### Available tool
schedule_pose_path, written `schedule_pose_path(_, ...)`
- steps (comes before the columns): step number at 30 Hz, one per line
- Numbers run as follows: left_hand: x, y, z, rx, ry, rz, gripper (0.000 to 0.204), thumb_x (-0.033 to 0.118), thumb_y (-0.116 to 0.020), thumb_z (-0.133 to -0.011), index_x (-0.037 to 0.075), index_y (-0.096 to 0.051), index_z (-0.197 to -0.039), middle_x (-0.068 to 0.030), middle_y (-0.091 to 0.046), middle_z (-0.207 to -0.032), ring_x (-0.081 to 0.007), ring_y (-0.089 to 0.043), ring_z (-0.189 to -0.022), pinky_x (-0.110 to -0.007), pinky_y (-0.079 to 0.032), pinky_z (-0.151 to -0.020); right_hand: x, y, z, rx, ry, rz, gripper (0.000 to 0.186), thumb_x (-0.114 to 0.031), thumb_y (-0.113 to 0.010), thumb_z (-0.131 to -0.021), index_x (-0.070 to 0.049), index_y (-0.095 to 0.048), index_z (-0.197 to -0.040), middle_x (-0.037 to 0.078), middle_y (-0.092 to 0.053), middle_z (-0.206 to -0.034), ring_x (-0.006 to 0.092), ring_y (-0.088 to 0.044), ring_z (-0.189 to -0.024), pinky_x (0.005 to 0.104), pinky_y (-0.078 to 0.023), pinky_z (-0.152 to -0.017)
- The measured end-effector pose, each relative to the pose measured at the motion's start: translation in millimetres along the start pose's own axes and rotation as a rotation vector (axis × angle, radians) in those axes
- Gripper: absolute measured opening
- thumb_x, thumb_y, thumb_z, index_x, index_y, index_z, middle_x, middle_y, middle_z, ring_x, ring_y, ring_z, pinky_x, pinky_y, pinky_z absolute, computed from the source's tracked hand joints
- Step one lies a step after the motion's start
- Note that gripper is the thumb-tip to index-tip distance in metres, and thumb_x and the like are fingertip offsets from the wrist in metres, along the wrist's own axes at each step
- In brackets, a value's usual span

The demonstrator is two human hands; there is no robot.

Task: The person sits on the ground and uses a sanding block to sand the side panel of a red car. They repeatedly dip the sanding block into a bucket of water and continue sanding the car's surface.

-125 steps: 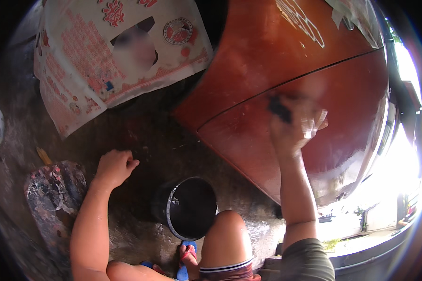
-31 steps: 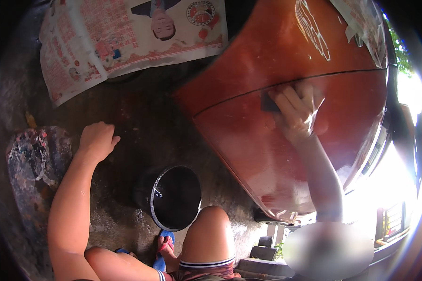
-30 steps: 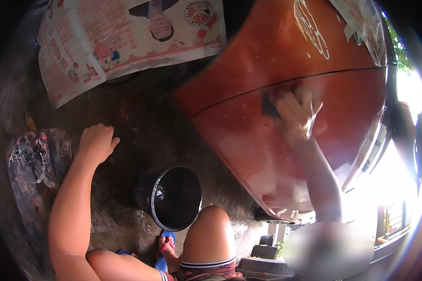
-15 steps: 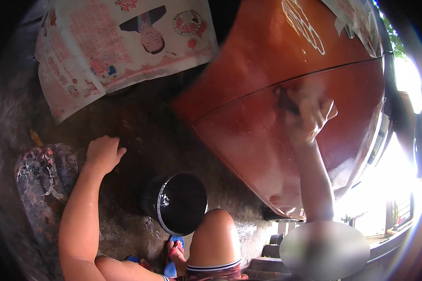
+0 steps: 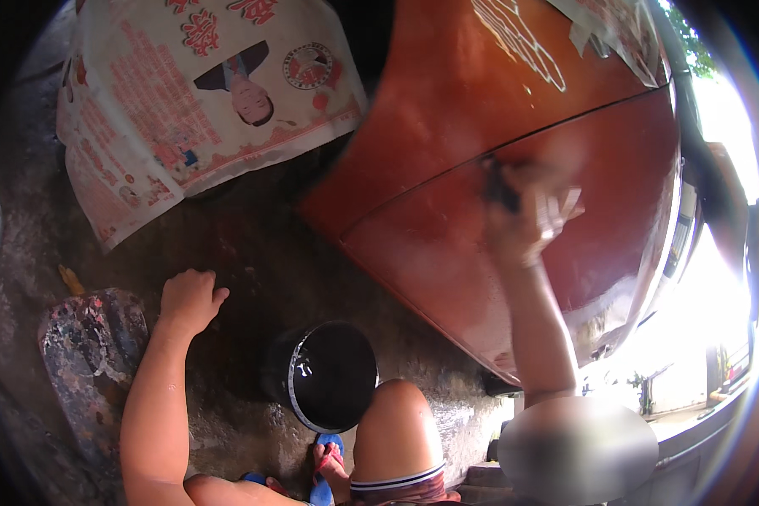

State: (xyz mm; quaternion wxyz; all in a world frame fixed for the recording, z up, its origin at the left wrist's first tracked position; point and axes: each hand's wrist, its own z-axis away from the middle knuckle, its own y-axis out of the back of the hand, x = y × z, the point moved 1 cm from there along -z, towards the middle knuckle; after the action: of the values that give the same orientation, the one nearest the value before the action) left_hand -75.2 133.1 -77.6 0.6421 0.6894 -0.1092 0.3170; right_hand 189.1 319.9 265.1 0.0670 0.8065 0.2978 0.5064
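Observation:
A large, curved orange-red car body panel [image 5: 447, 244] fills the right, with a dark seam running across it. My right hand [image 5: 527, 211] lies on this panel just below the seam, blurred by motion. Under its fingers is a small dark pad [image 5: 502, 187], pressed against the paint; its exact kind is too smeared to tell. My left hand [image 5: 192, 299] hangs at the left over the dark floor, fingers curled and thumb sticking out. Nothing shows in it. Between my hands stands a black bucket [image 5: 293, 358] holding dark liquid, beside my bent knee.
A printed white-and-red sheet [image 5: 219, 143] hangs at the upper left. Below it, near my left forearm, is a paint-spattered board [image 5: 97, 354]. Clear plastic film [image 5: 611, 38] clings to the panel's far end. A dark wet floor [image 5: 236, 228] lies below.
The view has shifted a little, so the panel sits further left and the bucket lower. My right hand remains on the panel, still blurred; my left hand keeps its curled shape.

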Motion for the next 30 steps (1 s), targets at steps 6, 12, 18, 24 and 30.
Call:
schedule_pose_path(6, 0, 0, 1, -0.04, 0.017, 0.003, 0.031, 0.036, -0.075, -0.095, 0.006, -0.073, -0.091, -0.017, -0.074, -0.086, -0.0378, -0.074, -0.086, -0.05, -0.058, -0.077, -13, -3, -1, -0.055, -0.081, 0.027, 0.016, -0.017, -0.076, -0.073, -0.018, -0.072, -0.088, -0.001, -0.07, -0.089, 0.0241, -0.064, -0.082, 0.0461, -0.041, -0.084)
schedule_pose_path(12, 2, 2, 2, 0.002, 0.025, 0.01, 0.032, 0.037, -0.076, -0.094, 0.005, -0.074, -0.09, -0.0164, -0.075, -0.085, -0.0375, -0.073, -0.087, -0.05, -0.058, -0.078, -17, -5, -1, 0.046, -0.252, 0.02, 0.029, -0.018, -0.076, -0.062, -0.019, -0.074, -0.092, 0.0, -0.068, -0.093, 0.0267, -0.06, -0.096, 0.0499, -0.039, -0.085)
schedule_pose_path(18, 1, 3, 1, 0.005, 0.01, 0.027, 0.032, 0.037, -0.076, -0.093, 0.005, -0.074, -0.091, -0.0162, -0.075, -0.083, -0.038, -0.074, -0.085, -0.05, -0.058, -0.078, -16, -7, -1, -0.064, -0.121, -0.043, 0.028, -0.019, -0.075, -0.065, -0.019, -0.074, -0.093, 0.001, -0.07, -0.095, 0.0301, -0.06, -0.103, 0.0548, -0.038, -0.087)
schedule_pose_path(24, 2, 0, 2, 0.025, -0.009, 0.014, 0.031, 0.037, -0.076, -0.093, 0.006, -0.074, -0.09, -0.0156, -0.075, -0.081, -0.0382, -0.074, -0.083, -0.05, -0.058, -0.077, -15, -6, -5, 0.047, -0.192, 0.101, 0.021, -0.015, -0.085, -0.071, -0.017, -0.073, -0.087, -0.002, -0.07, -0.086, 0.0215, -0.063, -0.089, 0.0415, -0.04, -0.084)
schedule_pose_path(30, 2, 2, 3, -0.007, 0.011, 0.027, 0.031, 0.036, -0.076, -0.093, 0.006, -0.074, -0.09, -0.0159, -0.075, -0.082, -0.0383, -0.074, -0.084, -0.051, -0.058, -0.078, -21, -13, -2, -0.051, -0.105, -0.081, 0.023, -0.026, -0.081, -0.066, -0.021, -0.074, -0.088, -0.001, -0.069, -0.089, 0.0259, -0.062, -0.092, 0.0466, -0.041, -0.086)
